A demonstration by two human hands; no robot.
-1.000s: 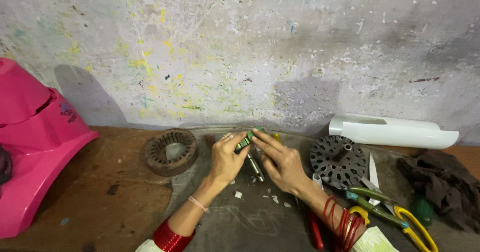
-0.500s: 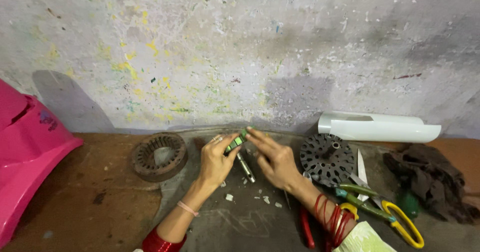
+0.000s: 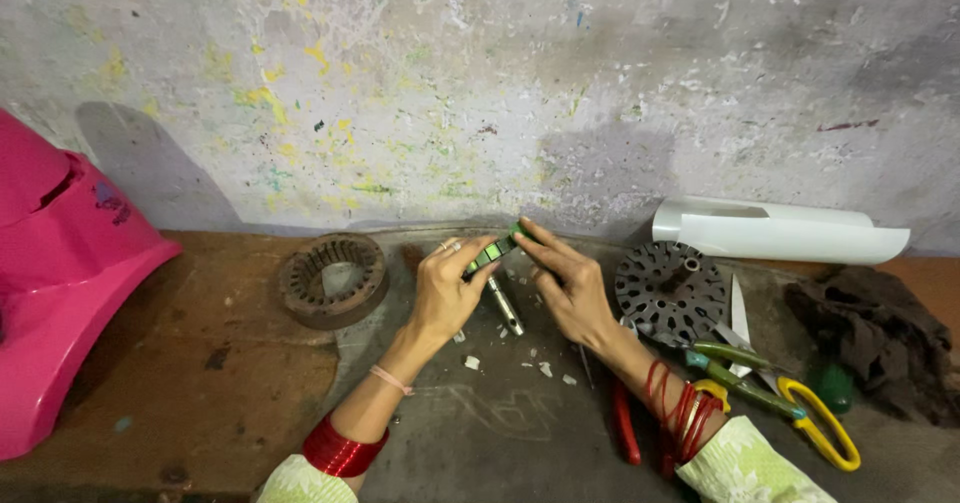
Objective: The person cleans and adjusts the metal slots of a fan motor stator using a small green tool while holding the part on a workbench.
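My left hand point(image 3: 445, 293) and my right hand point(image 3: 562, 283) meet over a grey metal sheet point(image 3: 490, 433) on the workbench. Together they hold a small green and black bar-shaped tool point(image 3: 493, 252), the left hand gripping its lower end, the right fingers pinching its upper end. Just below the hands a short metal shaft point(image 3: 506, 307) lies on the sheet. Small white chips point(image 3: 470, 362) are scattered around it.
A rusty ring-shaped stator core point(image 3: 333, 278) lies left of the hands, a dark slotted rotor disc point(image 3: 669, 291) right. Scissors with yellow and green handles point(image 3: 790, 403), red-handled pliers point(image 3: 625, 425), a dark rag point(image 3: 875, 338), a white curved sheet point(image 3: 780, 231) and a pink plastic housing point(image 3: 60, 283) surround them.
Both hands stay on the green tool in the same grip. The head camera has shifted a little, so the bench slid slightly in the picture.
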